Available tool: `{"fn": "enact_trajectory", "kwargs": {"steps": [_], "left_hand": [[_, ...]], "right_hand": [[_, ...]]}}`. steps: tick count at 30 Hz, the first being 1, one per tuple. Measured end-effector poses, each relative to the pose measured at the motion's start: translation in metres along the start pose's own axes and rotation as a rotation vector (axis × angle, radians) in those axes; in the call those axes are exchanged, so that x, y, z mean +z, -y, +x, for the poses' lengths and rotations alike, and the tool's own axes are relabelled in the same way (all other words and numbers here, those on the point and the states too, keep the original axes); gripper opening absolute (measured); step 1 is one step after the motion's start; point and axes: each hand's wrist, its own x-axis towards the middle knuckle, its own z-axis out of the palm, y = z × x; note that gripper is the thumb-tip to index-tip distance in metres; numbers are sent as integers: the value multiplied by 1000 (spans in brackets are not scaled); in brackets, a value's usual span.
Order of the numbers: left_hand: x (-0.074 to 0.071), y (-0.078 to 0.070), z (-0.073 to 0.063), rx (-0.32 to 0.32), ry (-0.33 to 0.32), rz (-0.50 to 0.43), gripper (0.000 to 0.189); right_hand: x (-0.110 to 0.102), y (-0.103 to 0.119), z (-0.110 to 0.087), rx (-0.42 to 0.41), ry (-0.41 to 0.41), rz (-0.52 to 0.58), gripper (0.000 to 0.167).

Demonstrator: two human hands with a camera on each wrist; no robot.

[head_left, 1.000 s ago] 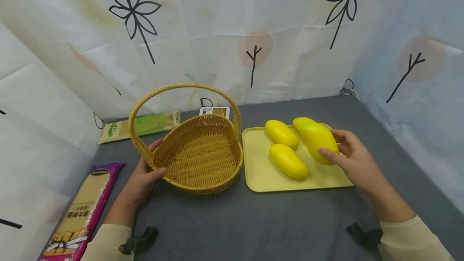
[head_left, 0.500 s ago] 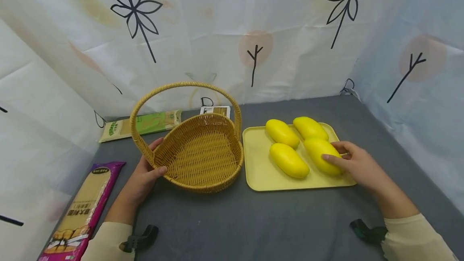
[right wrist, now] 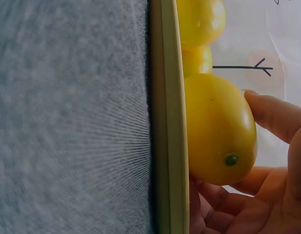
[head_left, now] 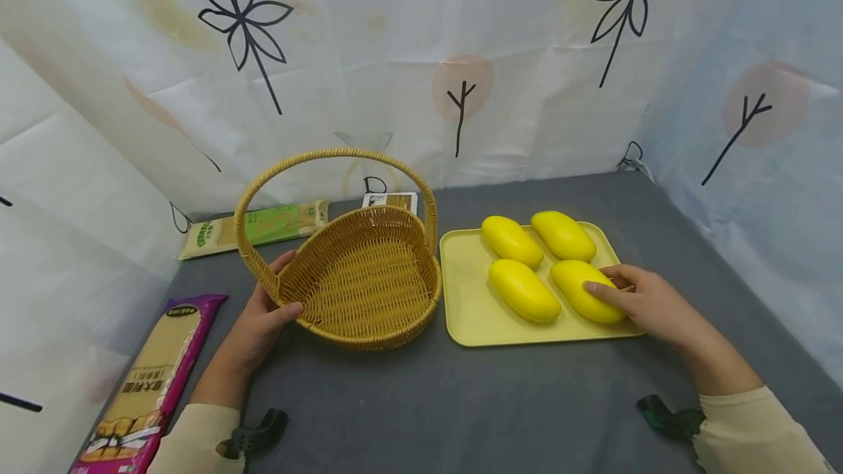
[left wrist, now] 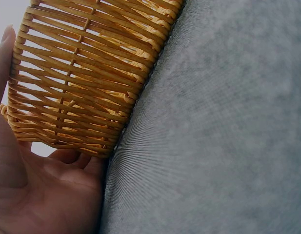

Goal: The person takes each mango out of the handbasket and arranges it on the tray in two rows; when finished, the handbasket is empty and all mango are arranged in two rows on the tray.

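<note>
My left hand (head_left: 260,324) grips the left side of an empty wicker basket (head_left: 369,284), its thumb over the rim and its fingers behind the wall near the handle's foot. In the left wrist view the basket's woven side (left wrist: 82,73) stands on the cloth. To the right, my right hand (head_left: 652,306) holds a yellow mango (head_left: 586,291) with thumb and fingers at the front right of a pale yellow tray (head_left: 474,328). The right wrist view shows this mango (right wrist: 221,129) resting on the tray, a green stem spot at its end.
Several mangoes lie on the tray, among them one at the front left (head_left: 525,291) and one at the back right (head_left: 563,236). A purple noodle packet (head_left: 154,379) lies at the left, a green one (head_left: 263,227) behind the basket. A patterned cloth wall (head_left: 527,115) encloses the grey table.
My right hand has lowered the mango from above the tray's back right onto its front right, uncovering the mango behind it. The left hand and basket have stayed in place.
</note>
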Motion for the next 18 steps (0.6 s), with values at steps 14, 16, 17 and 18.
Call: {"fn": "enact_trajectory", "kwargs": {"steps": [14,16,17,18], "left_hand": [[0,0,0,3,1,-3,82],[0,0,0,2,0,-2,82],[0,0,0,1,-1,-2,82],[0,0,0,0,-2,-2,82]], "right_hand": [[-1,0,0,28,23,-23,88],[-1,0,0,30,27,-22,89],[-1,0,0,30,29,-21,89],[-1,0,0,31,31,-20,89]]}}
